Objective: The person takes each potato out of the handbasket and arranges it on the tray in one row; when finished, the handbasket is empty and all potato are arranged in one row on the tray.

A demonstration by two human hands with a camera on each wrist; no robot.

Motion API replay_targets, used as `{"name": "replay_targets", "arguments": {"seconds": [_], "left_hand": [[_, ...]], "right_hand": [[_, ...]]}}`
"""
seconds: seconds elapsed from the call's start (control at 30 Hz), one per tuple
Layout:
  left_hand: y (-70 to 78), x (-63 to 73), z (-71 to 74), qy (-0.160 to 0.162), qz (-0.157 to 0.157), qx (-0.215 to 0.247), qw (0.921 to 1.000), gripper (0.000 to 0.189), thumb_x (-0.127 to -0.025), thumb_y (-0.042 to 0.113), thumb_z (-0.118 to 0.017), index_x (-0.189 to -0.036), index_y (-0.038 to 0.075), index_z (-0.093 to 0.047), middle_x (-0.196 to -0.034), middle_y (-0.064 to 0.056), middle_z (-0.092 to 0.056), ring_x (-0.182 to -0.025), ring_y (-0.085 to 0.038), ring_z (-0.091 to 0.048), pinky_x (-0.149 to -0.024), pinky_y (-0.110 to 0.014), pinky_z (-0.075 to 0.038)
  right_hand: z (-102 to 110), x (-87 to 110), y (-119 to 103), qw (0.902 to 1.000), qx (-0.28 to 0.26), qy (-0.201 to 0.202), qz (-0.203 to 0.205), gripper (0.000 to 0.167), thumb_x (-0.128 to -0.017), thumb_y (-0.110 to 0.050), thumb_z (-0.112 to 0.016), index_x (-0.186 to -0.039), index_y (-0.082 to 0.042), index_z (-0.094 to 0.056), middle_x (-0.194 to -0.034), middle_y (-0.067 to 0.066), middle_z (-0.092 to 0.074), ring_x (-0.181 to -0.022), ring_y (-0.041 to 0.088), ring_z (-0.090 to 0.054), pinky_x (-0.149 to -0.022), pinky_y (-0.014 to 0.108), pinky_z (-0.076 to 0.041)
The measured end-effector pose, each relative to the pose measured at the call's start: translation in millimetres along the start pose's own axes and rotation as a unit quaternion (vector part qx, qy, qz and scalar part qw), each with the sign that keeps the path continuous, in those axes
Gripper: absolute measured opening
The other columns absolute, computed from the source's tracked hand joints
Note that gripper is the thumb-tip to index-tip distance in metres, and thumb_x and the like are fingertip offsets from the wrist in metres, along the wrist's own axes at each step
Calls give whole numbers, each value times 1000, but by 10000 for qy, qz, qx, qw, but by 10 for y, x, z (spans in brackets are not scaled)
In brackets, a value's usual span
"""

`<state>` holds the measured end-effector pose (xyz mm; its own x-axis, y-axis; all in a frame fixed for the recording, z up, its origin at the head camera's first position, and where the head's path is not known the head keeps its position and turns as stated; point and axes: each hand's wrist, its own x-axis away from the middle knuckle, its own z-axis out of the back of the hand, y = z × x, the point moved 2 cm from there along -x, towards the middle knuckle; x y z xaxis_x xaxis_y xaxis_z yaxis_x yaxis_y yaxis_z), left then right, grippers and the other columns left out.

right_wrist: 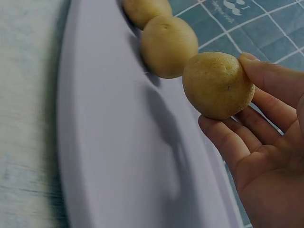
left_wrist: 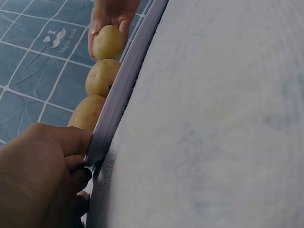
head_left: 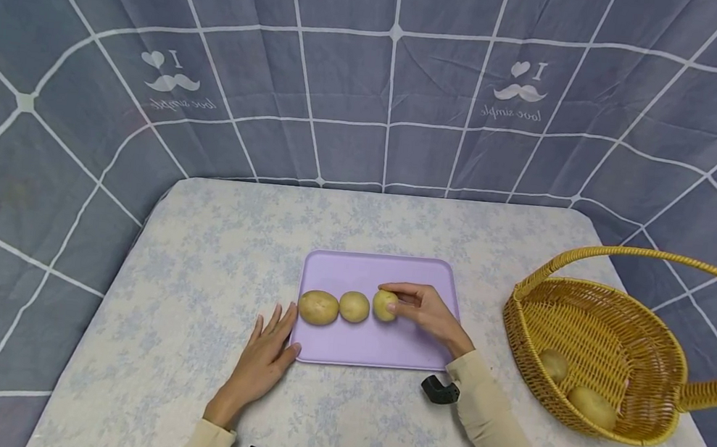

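Note:
My right hand [head_left: 426, 311] pinches a small round potato [head_left: 384, 305] between thumb and fingers, over the purple tray [head_left: 379, 273]. In the right wrist view, this potato [right_wrist: 217, 85] casts a shadow on the tray floor. Left of it a second round potato [head_left: 354, 307] and a larger oval potato [head_left: 318, 308] sit in a row on the tray. The oval one is nearest the tray's left rim. My left hand [head_left: 263, 359] lies with fingers extended beside that rim, its fingertips and thumb right at the edge.
On the right stands a yellow wicker basket [head_left: 516, 342] with a tall handle, holding two potatoes, one of them an oval potato [head_left: 592, 407]. A patterned cloth [head_left: 226, 239] covers the table. Grey-blue checked curtains [head_left: 348, 77] hang around the back and sides.

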<state>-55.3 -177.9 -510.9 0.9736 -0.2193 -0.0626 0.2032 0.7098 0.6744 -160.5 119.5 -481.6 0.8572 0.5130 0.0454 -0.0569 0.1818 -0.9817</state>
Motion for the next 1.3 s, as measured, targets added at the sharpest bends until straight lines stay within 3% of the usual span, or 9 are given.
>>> {"name": "replay_targets", "arguments": {"seconds": [0.2, 0.37, 0.67, 0.9, 1.17, 1.3], "left_hand": [[-4, -4, -11, 155, -158, -23, 9998, 63, -99, 24, -53, -152, 4, -24, -155, -10, -27, -146, -34, -15, -119, -51, 3], [-5, -10, -3, 80, -88, 3, 9999, 63, -99, 24, -52, -152, 6, -22, -156, -7, -25, -147, -30, -12, -119, -48, 5], [-7, -9, 0, 103, -97, 27, 9999, 63, -99, 24, -52, -152, 6, -23, -156, -9, -26, -147, -32, -13, -119, -47, 4], [-10, -7, -3, 80, -46, -15, 10000, 63, -99, 24, -52, -152, 7, -23, -156, -7, -25, -147, -30, -12, -119, -47, 5], [-13, 4, -23, 214, -194, -35, 9996, 63, -99, 24, -53, -151, 3, -25, -155, -11, -28, -145, -35, -16, -119, -49, 3], [-14, 4, -14, 168, -147, -21, 9997, 63, -99, 25, -52, -151, 4, -25, -155, -10, -27, -146, -33, -14, -119, -48, 4]], "right_hand": [[-60, 3, 77, 9999, -36, -129, -38, 43, -90, -10, -67, -129, 5, -57, -129, 21, -59, -119, 30, -58, -96, 22, -49], [-83, 8, 86, 9998, 39, -166, -62, 43, -90, -10, -66, -130, 4, -57, -132, 20, -57, -121, 30, -56, -94, 20, -49], [-114, -10, 108, 9987, 411, -295, 77, 41, -92, -9, -64, -130, 4, -57, -133, 19, -56, -126, 31, -51, -101, 28, -47], [-135, -50, 95, 9968, 743, -141, 253, 36, -93, -12, -63, -125, 3, -61, -127, 17, -61, -122, 30, -55, -101, 32, -47], [-142, -83, 113, 9968, 764, 117, 219, 30, -92, -13, -65, -119, 0, -66, -121, 14, -65, -115, 26, -60, -95, 24, -50], [-145, -84, 113, 9962, 840, 130, 212, 31, -93, -9, -63, -121, 4, -64, -122, 17, -64, -118, 30, -58, -99, 32, -49]]}}
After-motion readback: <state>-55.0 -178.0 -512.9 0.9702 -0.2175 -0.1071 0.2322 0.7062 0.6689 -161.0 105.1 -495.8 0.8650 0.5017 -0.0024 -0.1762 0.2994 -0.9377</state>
